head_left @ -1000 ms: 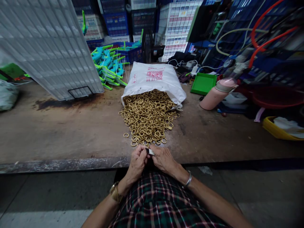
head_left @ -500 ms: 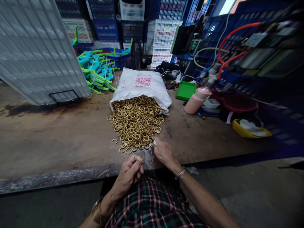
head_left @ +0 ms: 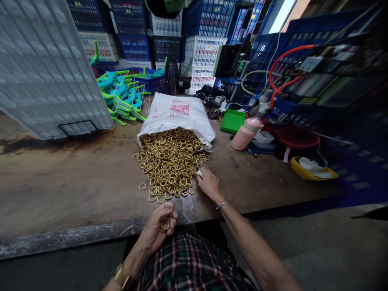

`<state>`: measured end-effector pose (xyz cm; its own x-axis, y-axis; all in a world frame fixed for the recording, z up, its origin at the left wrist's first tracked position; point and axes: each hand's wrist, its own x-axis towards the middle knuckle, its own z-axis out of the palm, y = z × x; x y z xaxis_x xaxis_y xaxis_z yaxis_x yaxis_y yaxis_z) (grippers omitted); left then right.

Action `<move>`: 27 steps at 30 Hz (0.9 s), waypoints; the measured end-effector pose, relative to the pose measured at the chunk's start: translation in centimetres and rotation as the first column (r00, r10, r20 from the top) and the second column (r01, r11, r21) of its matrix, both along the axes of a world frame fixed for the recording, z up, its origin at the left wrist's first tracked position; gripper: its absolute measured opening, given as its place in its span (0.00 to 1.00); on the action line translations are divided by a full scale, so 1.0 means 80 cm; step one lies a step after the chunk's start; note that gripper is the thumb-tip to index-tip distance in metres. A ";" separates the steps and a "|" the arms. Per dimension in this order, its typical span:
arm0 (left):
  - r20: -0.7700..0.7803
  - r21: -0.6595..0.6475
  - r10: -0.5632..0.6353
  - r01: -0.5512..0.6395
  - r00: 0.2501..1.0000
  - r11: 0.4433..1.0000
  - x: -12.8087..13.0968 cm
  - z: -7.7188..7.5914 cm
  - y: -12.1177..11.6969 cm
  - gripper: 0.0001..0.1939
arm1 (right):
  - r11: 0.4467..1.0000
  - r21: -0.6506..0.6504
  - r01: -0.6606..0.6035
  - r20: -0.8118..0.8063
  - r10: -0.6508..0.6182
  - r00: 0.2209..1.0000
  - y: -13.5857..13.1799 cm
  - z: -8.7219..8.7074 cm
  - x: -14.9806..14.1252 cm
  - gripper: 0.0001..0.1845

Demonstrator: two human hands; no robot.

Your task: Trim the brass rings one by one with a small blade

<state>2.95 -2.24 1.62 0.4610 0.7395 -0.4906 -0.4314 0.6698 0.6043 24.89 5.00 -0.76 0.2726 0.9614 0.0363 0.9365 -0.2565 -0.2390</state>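
A heap of brass rings [head_left: 169, 161] spills from a white sack [head_left: 176, 115] onto the brown table [head_left: 75, 182]. My left hand [head_left: 159, 230] is held close to my body below the table edge, its fingers closed round a brass ring [head_left: 164, 224]. My right hand [head_left: 207, 182] rests on the table at the heap's right edge, fingers curled and pinching a small white piece [head_left: 199, 173]. A wristwatch is on my left wrist, a bangle on my right.
A tilted white crate [head_left: 48, 68] stands at the left. Green and teal plastic parts [head_left: 121, 95] lie behind the sack. To the right are a green tray [head_left: 233, 120], a pink bottle [head_left: 245, 135], a yellow tub [head_left: 312, 169] and hoses. Stacked crates fill the back.
My hands have come apart. The right one has reached forward to the heap's right edge; the left has drawn back toward my body with a ring. The camera has tilted up and turned right.
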 end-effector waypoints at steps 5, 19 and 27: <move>0.150 -0.142 0.001 0.020 0.989 0.990 -0.004 -0.011 0.003 0.13 | 0.999 0.029 -0.016 0.005 0.016 1.000 -0.006 0.002 0.005 0.10; 0.172 -0.219 -0.001 0.039 0.985 0.975 0.002 -0.015 0.004 0.16 | 0.952 0.245 0.182 -0.673 0.032 0.739 -0.040 -0.003 -0.001 0.09; 0.044 -0.182 0.078 -0.069 0.996 0.981 0.017 -0.011 0.004 0.11 | 0.908 0.246 -0.338 -0.642 0.414 0.645 -0.098 0.031 -0.089 0.07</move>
<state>4.28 -1.90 0.73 0.4362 0.6739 -0.5963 -0.5103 0.7311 0.4529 17.81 -2.85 1.71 -0.1238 0.9884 0.0882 0.5271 0.1408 -0.8381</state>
